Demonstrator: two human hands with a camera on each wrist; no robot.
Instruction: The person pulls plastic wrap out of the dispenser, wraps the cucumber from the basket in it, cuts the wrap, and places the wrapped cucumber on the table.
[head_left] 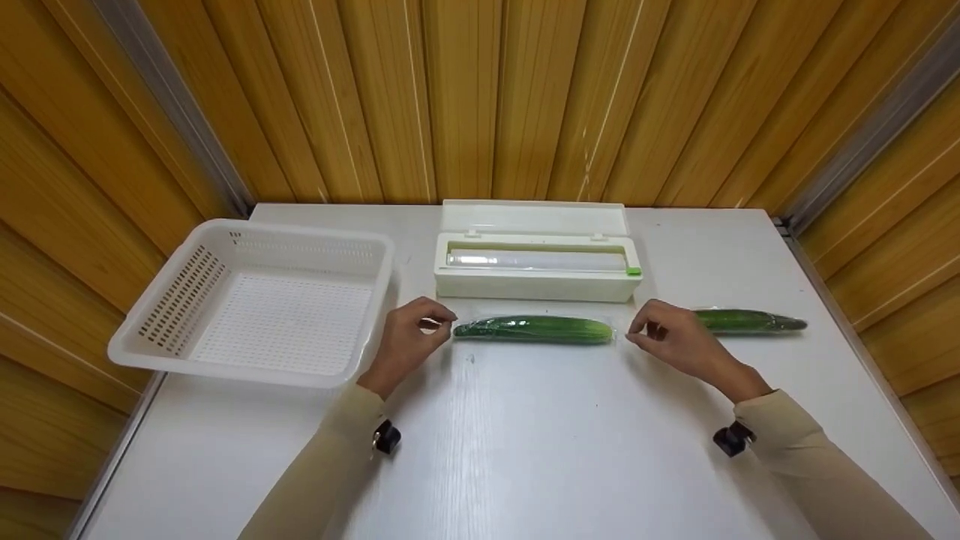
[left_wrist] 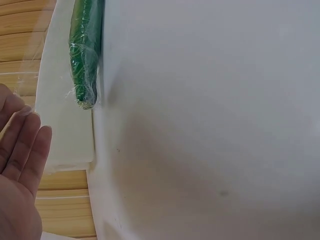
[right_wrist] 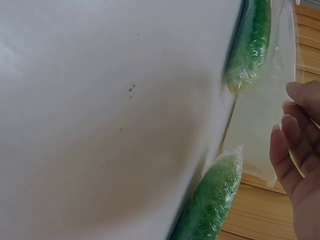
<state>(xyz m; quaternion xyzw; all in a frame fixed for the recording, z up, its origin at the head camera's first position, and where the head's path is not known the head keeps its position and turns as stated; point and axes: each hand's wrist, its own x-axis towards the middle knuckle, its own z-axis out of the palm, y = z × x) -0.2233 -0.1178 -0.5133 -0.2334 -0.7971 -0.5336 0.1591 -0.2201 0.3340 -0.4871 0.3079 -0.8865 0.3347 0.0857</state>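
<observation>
A white table (head_left: 525, 450) was seen w/ a white perforated basket (head_left: 255, 300) sat on its left side. A cling-film dispenser box (head_left: 536, 259) was placed at the back, lid open. The wrapped cucumber (head_left: 534, 328) was laid just in front of it, approx mid-table. A 2nd wrapped cucumber (head_left: 746, 321) was left off to the right. The left hand (head_left: 411, 334) was held at one end, fingers curled, pinching the film tail. The right hand (head_left: 667, 334) was pinched on the other tail.
</observation>
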